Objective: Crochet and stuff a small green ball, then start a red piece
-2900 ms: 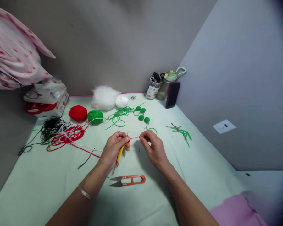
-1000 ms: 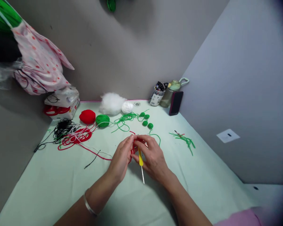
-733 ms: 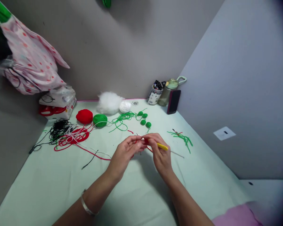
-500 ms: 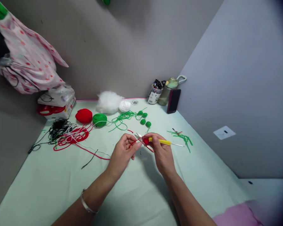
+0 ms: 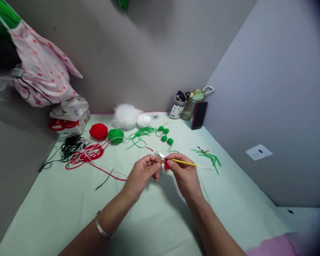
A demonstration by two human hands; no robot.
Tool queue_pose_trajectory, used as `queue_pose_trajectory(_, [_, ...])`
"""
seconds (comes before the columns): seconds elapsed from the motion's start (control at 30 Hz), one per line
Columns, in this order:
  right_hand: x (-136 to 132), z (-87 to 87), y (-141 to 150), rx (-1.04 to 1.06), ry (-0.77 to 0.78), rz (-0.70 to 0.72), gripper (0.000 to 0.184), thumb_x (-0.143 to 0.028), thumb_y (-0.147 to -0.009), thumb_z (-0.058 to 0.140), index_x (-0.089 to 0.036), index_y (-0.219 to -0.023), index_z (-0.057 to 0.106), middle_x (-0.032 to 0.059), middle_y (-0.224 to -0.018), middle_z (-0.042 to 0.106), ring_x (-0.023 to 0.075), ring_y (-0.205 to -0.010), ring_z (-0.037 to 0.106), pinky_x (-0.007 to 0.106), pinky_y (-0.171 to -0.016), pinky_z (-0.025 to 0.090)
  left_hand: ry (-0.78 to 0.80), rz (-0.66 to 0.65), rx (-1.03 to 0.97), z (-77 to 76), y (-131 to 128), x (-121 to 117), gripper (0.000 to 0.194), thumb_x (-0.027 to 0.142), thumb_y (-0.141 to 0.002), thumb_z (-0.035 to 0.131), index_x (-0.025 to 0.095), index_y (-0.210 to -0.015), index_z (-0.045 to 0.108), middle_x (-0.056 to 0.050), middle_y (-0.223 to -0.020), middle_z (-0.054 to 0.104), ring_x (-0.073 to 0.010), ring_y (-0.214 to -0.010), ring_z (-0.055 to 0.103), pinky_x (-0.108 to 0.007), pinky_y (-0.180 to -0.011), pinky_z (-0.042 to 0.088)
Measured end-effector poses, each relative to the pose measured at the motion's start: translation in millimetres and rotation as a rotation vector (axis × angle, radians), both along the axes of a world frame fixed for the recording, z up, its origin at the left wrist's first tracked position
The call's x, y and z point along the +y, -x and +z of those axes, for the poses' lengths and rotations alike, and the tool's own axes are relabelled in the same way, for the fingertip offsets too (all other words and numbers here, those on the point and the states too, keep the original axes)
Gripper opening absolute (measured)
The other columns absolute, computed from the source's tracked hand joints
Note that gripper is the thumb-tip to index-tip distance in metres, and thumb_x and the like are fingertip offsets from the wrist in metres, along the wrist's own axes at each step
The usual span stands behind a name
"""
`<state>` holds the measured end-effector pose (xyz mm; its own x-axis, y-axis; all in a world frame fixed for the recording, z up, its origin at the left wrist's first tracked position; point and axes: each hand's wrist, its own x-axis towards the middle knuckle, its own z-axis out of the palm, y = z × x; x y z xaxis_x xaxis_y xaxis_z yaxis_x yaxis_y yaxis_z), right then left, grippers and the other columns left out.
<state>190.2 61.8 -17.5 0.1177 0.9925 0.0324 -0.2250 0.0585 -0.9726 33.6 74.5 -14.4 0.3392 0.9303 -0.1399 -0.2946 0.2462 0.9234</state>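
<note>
My right hand (image 5: 185, 174) is closed around a yellow-handled crochet hook (image 5: 184, 162), its thin metal end pointing right. Between that thumb and fingers sits a small red crochet piece (image 5: 166, 164). Close by on the left, my left hand (image 5: 145, 174) has its thumb and fingers pinched together on red yarn (image 5: 162, 161) that runs to the piece. Just beyond the fingertips lie scissors (image 5: 160, 155), their blades showing and their handles mostly hidden by my hands.
Red yarn ball (image 5: 98, 131), green yarn ball (image 5: 115, 136) and white stuffing (image 5: 126, 116) lie at the back left, near tangled black yarn (image 5: 72, 144). Several small green crochet balls (image 5: 164, 138) sit beyond my hands. Green yarn scraps (image 5: 212, 158) lie right; a phone (image 5: 199, 115) leans behind.
My hands have drawn closer together around the red piece, and the hook has turned slightly in my right hand. The whole view has shifted a little.
</note>
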Motion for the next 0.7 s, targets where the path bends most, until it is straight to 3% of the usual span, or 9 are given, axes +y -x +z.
queue_pose_trajectory(0.13, [2, 5.7, -5, 0.122, 0.022, 0.019, 0.027, -0.038, -0.07, 0.089, -0.022, -0.08, 0.07, -0.0024, -0.063, 0.064, 0.0121, -0.054, 0.055, 0.025, -0.052, 0.047, -0.037, -0.097, 0.094, 9.5, 16, 7, 0.018, 0.035, -0.079, 0.078, 0.019, -0.083, 0.069, -0.002, -0.075, 0.068, -0.0124, -0.058, 0.06, -0.025, -0.059, 0.049])
queue_pose_trajectory(0.27, [1, 13.0, -9, 0.207, 0.041, 0.069, 0.028, -0.037, -0.068, 0.09, -0.022, -0.076, 0.067, -0.0016, -0.071, 0.064, 0.0088, -0.05, 0.049, 0.022, -0.047, 0.042, -0.067, -0.184, 0.355, 27.0, 61, 21, 0.02, 0.028, -0.067, 0.087, 0.021, -0.084, 0.078, -0.007, -0.084, 0.076, -0.0233, -0.073, 0.07, -0.027, -0.057, 0.051])
queue_pose_trajectory(0.37, [-3, 14.8, -11, 0.264, 0.047, 0.131, 0.025, -0.033, -0.07, 0.089, -0.022, -0.075, 0.067, -0.0022, -0.072, 0.062, 0.0079, -0.049, 0.047, 0.022, -0.047, 0.04, -0.123, 0.021, 0.576, 36.8, 117, 33, 0.02, 0.034, -0.071, 0.084, 0.022, -0.086, 0.081, -0.008, -0.1, 0.078, -0.0254, -0.086, 0.07, -0.03, -0.071, 0.052])
queue_pose_trajectory(0.47, [-5, 13.6, -11, 0.289, 0.036, 0.175, 0.022, -0.03, -0.073, 0.088, -0.022, -0.074, 0.067, -0.003, -0.07, 0.059, 0.0076, -0.049, 0.046, 0.022, -0.048, 0.039, -0.147, 0.322, 0.758, 37.6, 179, 39, 0.022, 0.038, -0.076, 0.079, 0.022, -0.091, 0.078, -0.002, -0.092, 0.075, -0.022, -0.084, 0.063, -0.028, -0.074, 0.046])
queue_pose_trajectory(0.57, [-5, 13.1, -11, 0.283, 0.03, 0.188, 0.021, -0.03, -0.075, 0.087, -0.022, -0.075, 0.067, -0.0028, -0.071, 0.058, 0.0077, -0.049, 0.045, 0.023, -0.048, 0.038, -0.164, 0.544, 0.916, 30.6, 223, 39, 0.012, 0.035, -0.08, 0.073, 0.023, -0.079, 0.072, 0.003, -0.077, 0.068, -0.0208, -0.082, 0.055, -0.026, -0.072, 0.038])
queue_pose_trajectory(0.63, [-5, 14.0, -11, 0.283, 0.028, 0.186, 0.023, -0.032, -0.074, 0.088, -0.023, -0.075, 0.067, -0.0031, -0.069, 0.057, 0.0082, -0.049, 0.044, 0.023, -0.048, 0.039, -0.172, 0.552, 0.974, 25.0, 235, 39, 0.014, 0.035, -0.078, 0.074, 0.022, -0.074, 0.07, 0.003, -0.075, 0.068, -0.0205, -0.08, 0.054, -0.027, -0.072, 0.037])
queue_pose_trajectory(0.7, [-7, 14.9, -13, 0.279, 0.022, 0.188, 0.028, -0.036, -0.072, 0.09, -0.024, -0.071, 0.065, -0.0038, -0.065, 0.054, 0.0084, -0.047, 0.042, 0.022, -0.044, 0.039, -0.188, 0.474, 0.996, 20.6, 231, 42, 0.014, 0.033, -0.075, 0.074, 0.02, -0.071, 0.071, 0.001, -0.072, 0.067, -0.0199, -0.076, 0.054, -0.028, -0.071, 0.038])
